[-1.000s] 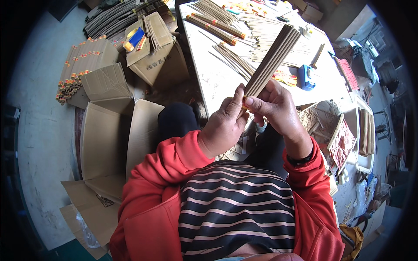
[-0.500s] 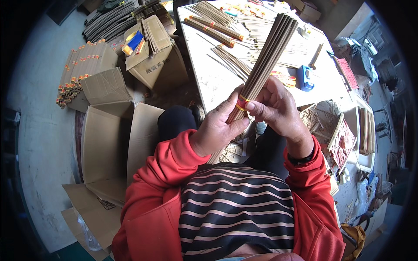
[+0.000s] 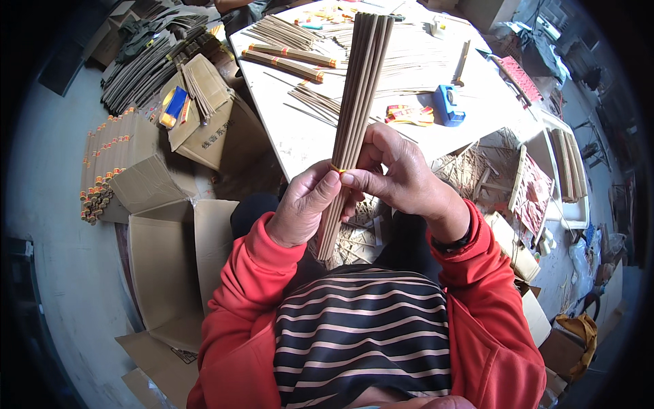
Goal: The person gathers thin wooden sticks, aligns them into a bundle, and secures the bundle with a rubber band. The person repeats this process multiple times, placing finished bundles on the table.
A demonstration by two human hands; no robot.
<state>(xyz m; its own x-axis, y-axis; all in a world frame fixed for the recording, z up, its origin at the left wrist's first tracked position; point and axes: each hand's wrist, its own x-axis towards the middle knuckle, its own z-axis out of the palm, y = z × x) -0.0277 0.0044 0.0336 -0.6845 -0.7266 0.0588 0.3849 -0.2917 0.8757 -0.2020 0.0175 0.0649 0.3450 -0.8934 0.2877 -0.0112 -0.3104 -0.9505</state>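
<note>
A bundle of thin brown incense sticks stands nearly upright in front of me, leaning slightly to the right at its top. Around its lower part runs a narrow red and yellow paper band, mostly covered by my thumbs. My left hand is closed around the bundle from the left, its thumb pressed beside the band. From the right, my right hand grips the same bundle, thumb at the band and fingers partly hidden behind the sticks. The bundle's lower end hangs below both hands.
The white table ahead bears loose sticks, banded bundles, paper bands and a blue tape dispenser. An open carton stands at my left, near stacked bundles. At right is a white tray.
The bundle has swung more upright and shifted left in view, with both hands still on it. The thumbs have come closer together at the band. The whole view has shifted somewhat.
</note>
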